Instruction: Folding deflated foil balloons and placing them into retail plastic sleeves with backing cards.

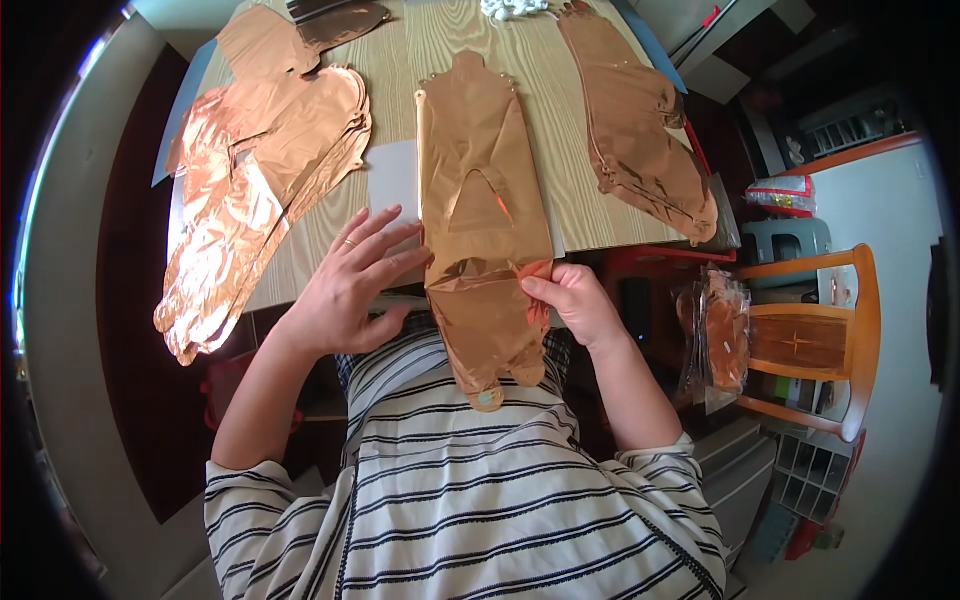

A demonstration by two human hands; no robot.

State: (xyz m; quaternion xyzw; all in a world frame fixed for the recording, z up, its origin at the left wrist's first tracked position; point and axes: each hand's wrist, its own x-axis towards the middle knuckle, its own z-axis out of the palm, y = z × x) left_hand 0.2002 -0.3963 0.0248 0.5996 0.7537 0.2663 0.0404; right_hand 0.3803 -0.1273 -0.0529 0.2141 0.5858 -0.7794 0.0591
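A flat, uninflated copper-gold foil balloon (485, 225) lies lengthwise before me, its far part on the table and its near end hanging over the edge toward my lap. My right hand (580, 298) pinches the balloon's right edge between thumb and fingers; the foil creases there and reflects red. At the other side, my left hand (355, 285) is open with its fingers spread, the fingertips at the balloon's left edge. A fold crosses the foil near the table edge. Under its left side a pale sheet (392, 180) shows.
Shiny flat foil balloons (260, 190) are piled on the left of the wood-grain table (400, 70), some overhanging. More foil balloons (640, 120) lie at the right. A white bundle (515, 8) sits at the far edge. Right of the table stands a wooden chair (860, 330) with a clear bag (722, 335) of foil.
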